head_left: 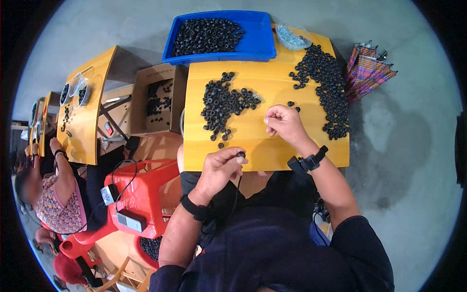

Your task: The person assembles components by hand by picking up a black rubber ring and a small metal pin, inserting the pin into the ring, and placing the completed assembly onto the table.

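Between the thumb and forefinger of my left hand is a small round black ring-like piece, held over the near edge of the yellow table. My right hand is pinched closed a little farther off; a tiny thing may be at its fingertips, too small to name. Left of it lies a pile of black pieces, with some small silvery bits at its right end. A larger spread of black pieces covers the table's right side. A few loose ones sit beside my right hand.
At the far edge stand a blue tray of black pieces and a clear bowl of silvery bits. A cardboard box and red stool are at left. A folded plaid umbrella lies right. Another person sits far left.
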A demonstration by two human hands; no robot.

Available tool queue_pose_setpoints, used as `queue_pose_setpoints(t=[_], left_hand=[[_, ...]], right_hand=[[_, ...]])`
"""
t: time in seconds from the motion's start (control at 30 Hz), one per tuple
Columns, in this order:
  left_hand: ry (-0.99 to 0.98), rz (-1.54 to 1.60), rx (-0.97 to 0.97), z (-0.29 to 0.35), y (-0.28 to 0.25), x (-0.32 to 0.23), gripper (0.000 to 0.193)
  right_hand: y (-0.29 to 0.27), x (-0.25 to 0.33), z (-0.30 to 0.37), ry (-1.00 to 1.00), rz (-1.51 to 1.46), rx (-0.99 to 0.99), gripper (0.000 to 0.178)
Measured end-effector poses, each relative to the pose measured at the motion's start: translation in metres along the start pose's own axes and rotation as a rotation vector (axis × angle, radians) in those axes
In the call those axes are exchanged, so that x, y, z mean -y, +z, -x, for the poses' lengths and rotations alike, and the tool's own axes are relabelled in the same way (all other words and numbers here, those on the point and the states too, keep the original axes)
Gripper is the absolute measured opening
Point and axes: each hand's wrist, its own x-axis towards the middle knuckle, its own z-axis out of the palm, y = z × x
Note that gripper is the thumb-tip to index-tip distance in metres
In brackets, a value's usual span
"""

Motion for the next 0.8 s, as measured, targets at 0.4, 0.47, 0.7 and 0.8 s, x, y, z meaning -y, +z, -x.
queue_pose_setpoints(t=[0.4, 0.47, 0.7, 0.8], left_hand=[[0.170, -0.069, 0.049, 0.007, 0.006, -0.006, 0.019], [0.173, -0.081, 0.050, 0.009, 0.006, -0.005, 0.019], [0.120, -0.099, 0.075, 0.013, 0.003, -0.001, 0.018], [0.081, -0.074, 0.146, 0.014, 0.001, -0.002, 0.016]], right_hand=[[0.042, 0.056, 0.069, -0.210, -0.137, 0.201, 0.005], [0.044, 0.053, 0.072, -0.243, 0.001, 0.204, 0.006], [0.051, 0.052, 0.077, -0.530, 0.248, 0.190, 0.008], [0.051, 0.053, 0.081, -0.649, 0.334, 0.186, 0.011]])
